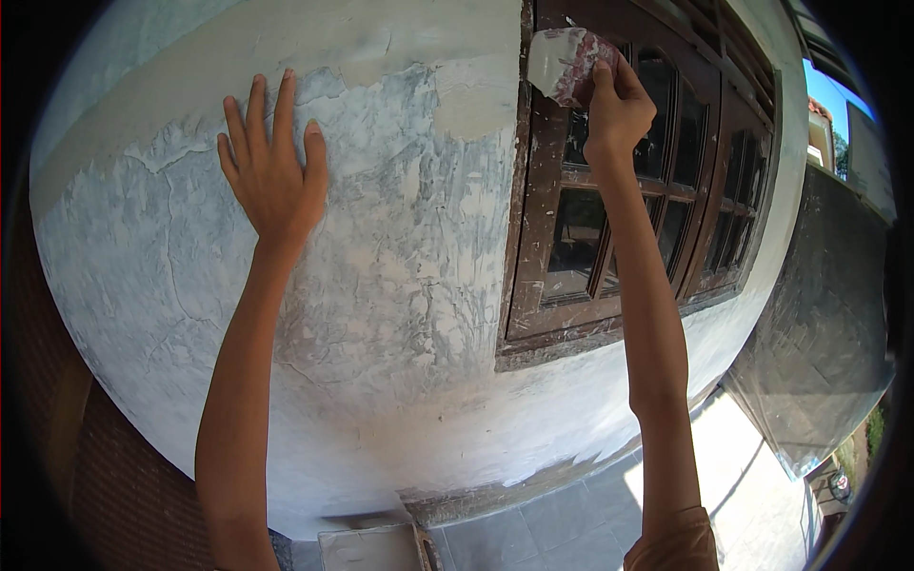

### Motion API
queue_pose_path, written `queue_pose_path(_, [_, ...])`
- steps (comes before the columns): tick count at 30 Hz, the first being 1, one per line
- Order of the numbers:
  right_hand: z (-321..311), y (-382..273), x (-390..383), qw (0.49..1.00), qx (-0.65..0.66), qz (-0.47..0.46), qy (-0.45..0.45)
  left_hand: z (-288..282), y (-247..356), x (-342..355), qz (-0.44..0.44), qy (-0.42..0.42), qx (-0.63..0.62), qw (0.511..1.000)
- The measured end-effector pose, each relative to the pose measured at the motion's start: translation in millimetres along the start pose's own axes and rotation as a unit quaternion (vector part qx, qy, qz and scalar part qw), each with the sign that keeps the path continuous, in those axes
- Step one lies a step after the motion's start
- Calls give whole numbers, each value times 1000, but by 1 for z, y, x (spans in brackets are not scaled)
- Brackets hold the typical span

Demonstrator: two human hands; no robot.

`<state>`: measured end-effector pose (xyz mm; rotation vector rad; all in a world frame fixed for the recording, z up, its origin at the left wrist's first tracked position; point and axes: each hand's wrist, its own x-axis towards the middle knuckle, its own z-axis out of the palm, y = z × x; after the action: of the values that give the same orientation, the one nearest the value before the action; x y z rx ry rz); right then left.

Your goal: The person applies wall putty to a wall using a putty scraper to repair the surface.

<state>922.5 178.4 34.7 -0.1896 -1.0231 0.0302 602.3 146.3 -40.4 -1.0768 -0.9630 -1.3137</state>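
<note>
My left hand (269, 171) lies with its fingers spread on the wall (381, 238), whose grey-white surface is patchy and cracked. A band of smoother beige coating (343, 43) runs along the wall's upper part, above my fingertips. Raised at the upper right, my right hand (619, 109) is closed on a flat putty scraper (571, 65). The scraper is reddish near my fingers and pale on its left side, with whitish smears. It is in front of the upper left corner of the brown wooden window (562, 328); whether it touches the frame I cannot tell.
White specks and smears mark the window frame around its glass panes. Grey floor tiles (533, 523) lie below the wall, with a pale board or box (367, 549) at the bottom. A dark sheet (819, 324) hangs at the right. Brown slatted material (133, 476) stands at the lower left.
</note>
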Motion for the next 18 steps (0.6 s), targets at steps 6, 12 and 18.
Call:
queue_pose_path(6, [18,0,-37,991,-62,-29,-114,5,-4,-2,2,8,-9,1000])
queue_pose_path(12, [-13,21,-25,999,-22,15,-29,4,-3,1,4,17,-3,1000])
queue_pose_path(18, [-16,-5,-45,996,52,24,-66,2,-6,0,12,9,5,1000])
